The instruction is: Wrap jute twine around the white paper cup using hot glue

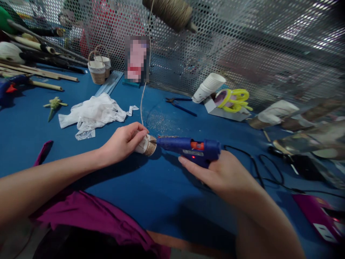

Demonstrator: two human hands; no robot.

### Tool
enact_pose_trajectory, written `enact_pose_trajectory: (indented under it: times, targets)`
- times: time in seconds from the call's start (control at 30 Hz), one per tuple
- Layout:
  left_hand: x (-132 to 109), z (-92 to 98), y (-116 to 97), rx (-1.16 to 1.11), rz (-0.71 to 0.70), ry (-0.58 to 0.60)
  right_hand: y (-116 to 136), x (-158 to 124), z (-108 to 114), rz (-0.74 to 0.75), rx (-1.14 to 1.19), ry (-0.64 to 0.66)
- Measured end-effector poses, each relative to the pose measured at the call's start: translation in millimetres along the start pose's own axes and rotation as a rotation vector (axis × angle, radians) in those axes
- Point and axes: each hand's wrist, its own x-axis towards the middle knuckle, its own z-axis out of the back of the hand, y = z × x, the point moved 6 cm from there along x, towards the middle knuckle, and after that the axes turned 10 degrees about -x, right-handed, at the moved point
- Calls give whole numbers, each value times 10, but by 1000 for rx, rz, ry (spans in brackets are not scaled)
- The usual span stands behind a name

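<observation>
My left hand [125,141] is closed around a white paper cup [142,145] lying tilted on its side above the blue table. Twine wraps the end of the cup that faces right. From the cup a strand of twine [143,99] runs up to a large spool [171,12] hanging at the top. My right hand [215,169] grips a blue hot glue gun [188,148] with a small red light lit on its side. The gun's nozzle points left and meets the twine-wrapped end of the cup. The palm side of my left hand is hidden.
Crumpled white cloth [97,113] lies left of the cup. Two small twine baskets [97,70] stand behind it. Blue-handled pliers [182,104], stacked paper cups [208,88] and a white box [226,109] sit toward the mesh screen. A black cable [256,169] trails at right.
</observation>
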Motion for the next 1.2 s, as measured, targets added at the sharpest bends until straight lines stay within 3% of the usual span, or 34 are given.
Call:
enact_pose_trajectory:
  times: [1.2]
  targets:
    - [-62, -35, -96, 85, -67, 54, -71, 10, 10, -53, -7, 66]
